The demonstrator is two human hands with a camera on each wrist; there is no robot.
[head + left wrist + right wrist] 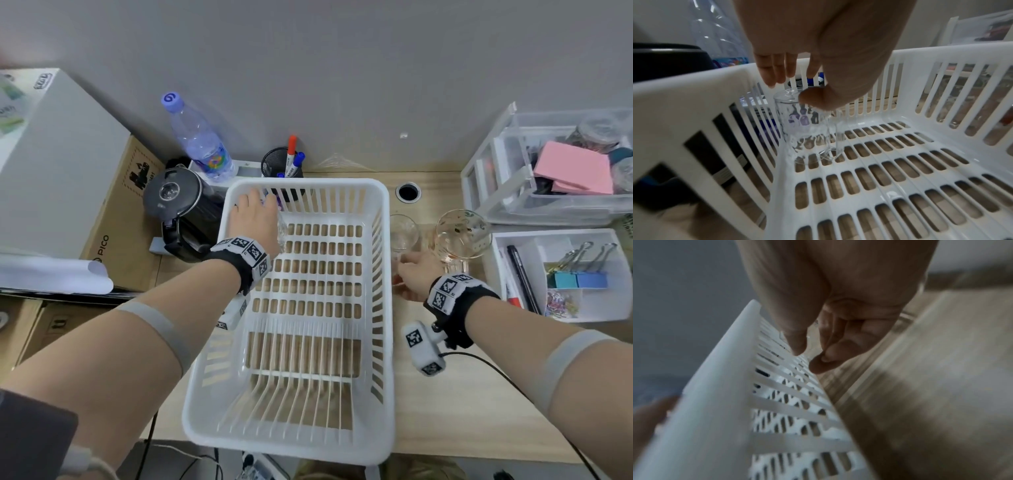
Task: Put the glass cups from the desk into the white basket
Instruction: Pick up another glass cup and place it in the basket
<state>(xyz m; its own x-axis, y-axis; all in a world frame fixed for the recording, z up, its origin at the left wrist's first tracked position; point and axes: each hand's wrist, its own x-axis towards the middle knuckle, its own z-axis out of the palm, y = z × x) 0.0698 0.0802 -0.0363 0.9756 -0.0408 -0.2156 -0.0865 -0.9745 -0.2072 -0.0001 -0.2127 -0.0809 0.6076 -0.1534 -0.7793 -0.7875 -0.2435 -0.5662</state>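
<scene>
A: While the left hand (818, 53) pinches a glass mug (803, 126) in the white basket's (383, 308) far-left corner, what follows?
B: Release it; the right hand (416, 272) curls round a desk glass cup (399, 270).

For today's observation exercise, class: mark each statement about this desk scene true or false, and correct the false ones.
1. The left hand holds a glass cup inside the white basket. True.
2. Every glass cup is already in the basket. False: two glass cups stand on the desk to its right.
3. The water bottle has a purple cap. True.
4. The right hand is inside the basket. False: it is outside, at a cup beside the basket's right wall.
</scene>
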